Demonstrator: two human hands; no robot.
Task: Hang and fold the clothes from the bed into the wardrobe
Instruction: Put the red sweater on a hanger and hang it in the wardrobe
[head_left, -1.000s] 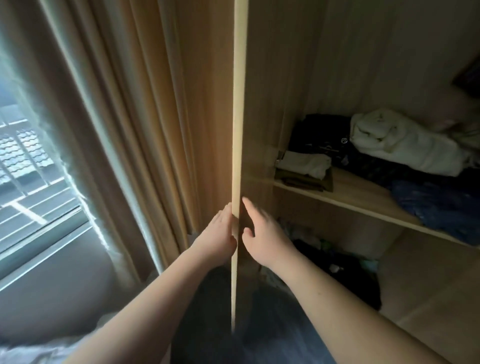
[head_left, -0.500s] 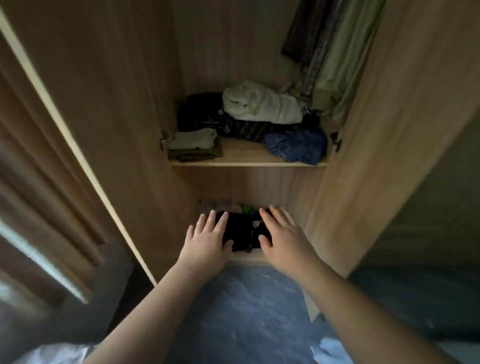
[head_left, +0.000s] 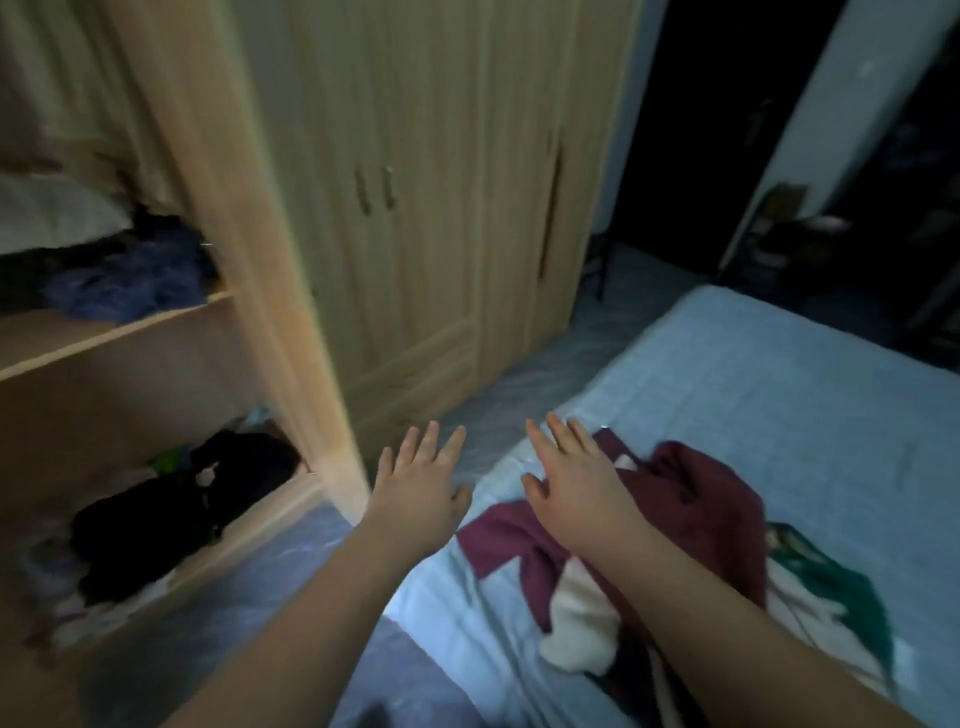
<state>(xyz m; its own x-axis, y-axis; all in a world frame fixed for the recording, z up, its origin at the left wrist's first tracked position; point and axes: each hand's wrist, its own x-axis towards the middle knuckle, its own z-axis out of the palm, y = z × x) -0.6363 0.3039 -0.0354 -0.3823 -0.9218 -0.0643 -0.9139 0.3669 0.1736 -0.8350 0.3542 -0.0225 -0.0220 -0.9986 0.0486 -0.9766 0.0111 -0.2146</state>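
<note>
A pile of clothes lies on the light blue bed (head_left: 769, 395) at lower right: a maroon garment (head_left: 696, 499), a cream piece (head_left: 582, 618) and a green and white one (head_left: 831, 587). My right hand (head_left: 576, 483) hovers flat over the maroon garment with fingers spread, holding nothing. My left hand (head_left: 421, 483) is stretched out above the floor gap beside the bed's edge, fingers straight and empty. The open wardrobe (head_left: 171, 395) stands at left, with its door (head_left: 270, 291) edge-on towards me.
The wardrobe shelf holds a blue bundle (head_left: 130, 280) and pale cloth; dark clothes (head_left: 171, 509) lie in its bottom section. Closed wardrobe doors (head_left: 415, 218) stand behind. A narrow strip of floor (head_left: 524, 384) runs between bed and wardrobe. The room's right back is dark.
My view has swung right from the wardrobe's inside to the bed. Both hands left the bottom compartment and now reach out flat, the right over the clothes pile.
</note>
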